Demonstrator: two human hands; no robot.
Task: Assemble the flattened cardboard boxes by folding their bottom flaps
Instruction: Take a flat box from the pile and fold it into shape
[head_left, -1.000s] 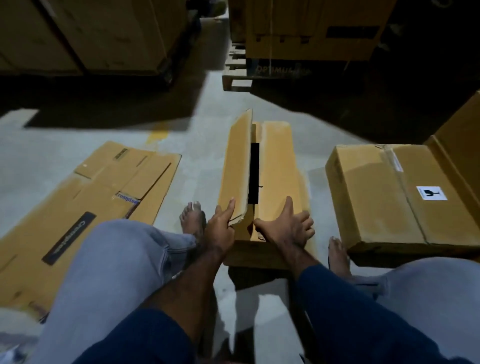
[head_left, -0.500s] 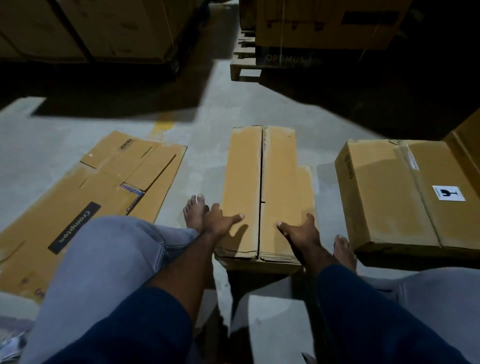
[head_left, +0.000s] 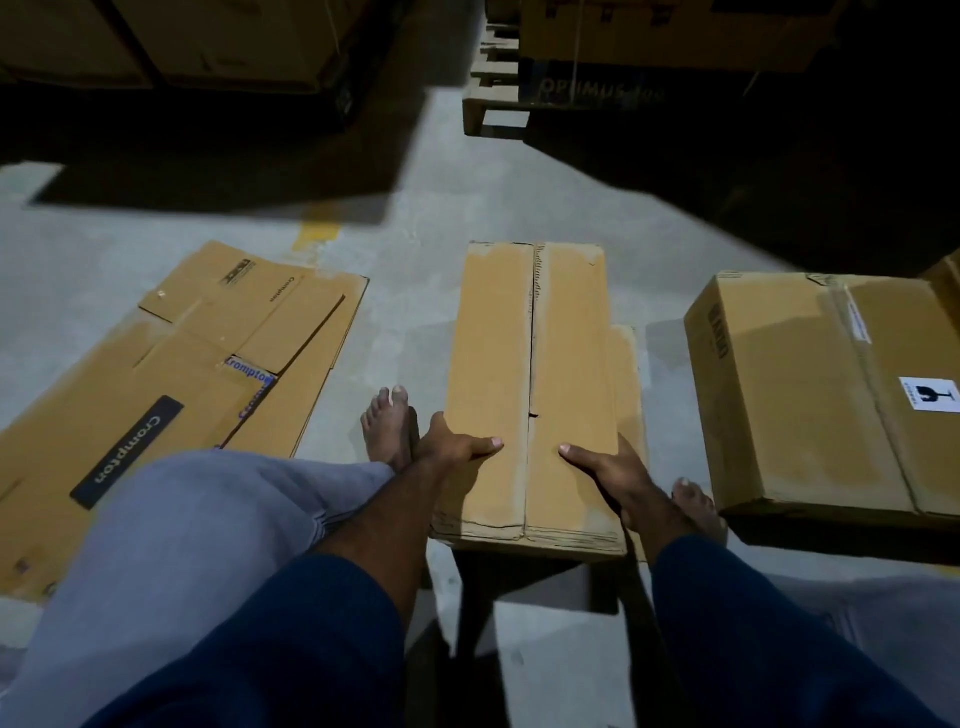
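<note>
Left hand (head_left: 457, 447) and right hand (head_left: 610, 465) clasp the side edges of the narrow brown cardboard box (head_left: 566, 538), thumbs pressing its closed bottom flaps (head_left: 491, 353); next, probably, turning it upright.

Before you, between your feet: one box (head_left: 535, 389) on the floor (head_left: 405, 249). Your left hand (head_left: 452, 449) holds its left edge and your right hand (head_left: 608, 462) its right edge, thumbs on top. To its left: flattened boxes (head_left: 171, 395), flat on the floor. To its right, near: sealed carton (head_left: 831, 395). Behind, well apart: pallet (head_left: 493, 78) bearing cartons; stacked cartons (head_left: 182, 41) at far left.
</note>
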